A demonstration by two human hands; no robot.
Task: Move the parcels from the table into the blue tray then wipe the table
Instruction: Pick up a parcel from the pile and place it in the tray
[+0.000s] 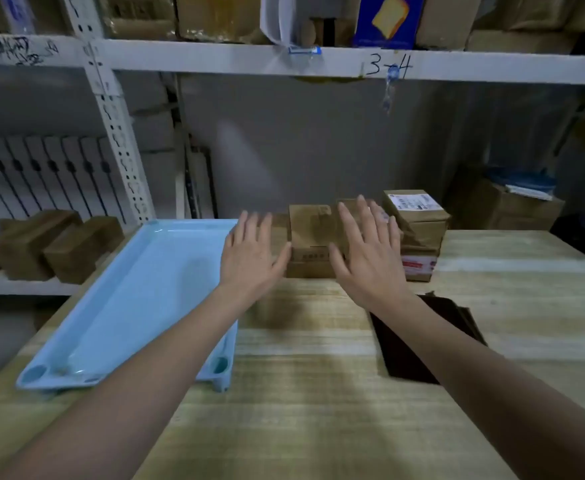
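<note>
We see the table (336, 393) filling the lower frame, with the blue tray (138, 299) empty at centre left. Parcels (310, 237) sit stacked at centre, apparently more behind them. A dark cloth (405, 355) lies right of centre. Our left hand (251, 252) and right hand (367, 254) flank the front parcel, fingers spread wide, holding nothing.

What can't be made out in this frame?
Head view only:
- Parcel count: hands cover the middle parcels.
- Label text: too small, blurred.
- Dark cloth: right forearm covers part.
- Tray near edge: left forearm crosses it.
</note>
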